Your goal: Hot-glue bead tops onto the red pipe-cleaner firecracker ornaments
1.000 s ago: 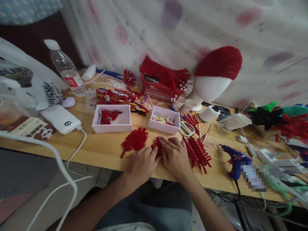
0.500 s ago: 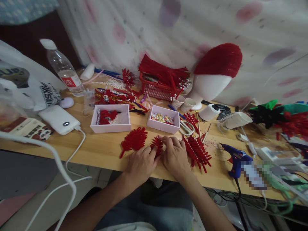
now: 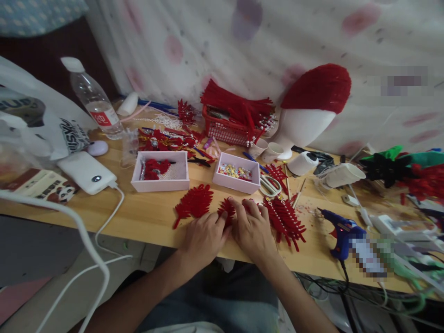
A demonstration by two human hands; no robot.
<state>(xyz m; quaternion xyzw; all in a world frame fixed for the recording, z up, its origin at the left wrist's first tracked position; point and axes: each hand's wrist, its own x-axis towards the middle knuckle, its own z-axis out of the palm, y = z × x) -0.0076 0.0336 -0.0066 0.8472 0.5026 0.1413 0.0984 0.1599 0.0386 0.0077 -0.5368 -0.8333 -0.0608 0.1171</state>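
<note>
Near the table's front edge, a small red chenille leaf (image 3: pixel 227 206) lies between my two hands, partly covered by the fingers. My left hand (image 3: pixel 204 237) is closed, its thumb and forefinger on the leaf's lower left side. From the other side my right hand (image 3: pixel 255 227) has its fingers bent and closed on the same leaf, the forefinger near its tip. To the left rests a larger red chenille leaf (image 3: pixel 194 202). Just right of my right hand are red leaves with pearl strings (image 3: pixel 286 219). What the fingertips grip underneath is hidden.
Behind the hands stand a lilac box of beads (image 3: pixel 239 184) and a lilac box with red pieces (image 3: pixel 161 186). Scissors (image 3: pixel 274 185) lie beside them. A blue glue gun (image 3: pixel 345 236) is at right, a red basket (image 3: pixel 225 132) and a foam head (image 3: pixel 301 125) at the back.
My right hand's fingers have shifted slightly and spread a little on the small leaf. My left hand keeps its place. The whole view has moved only slightly.
</note>
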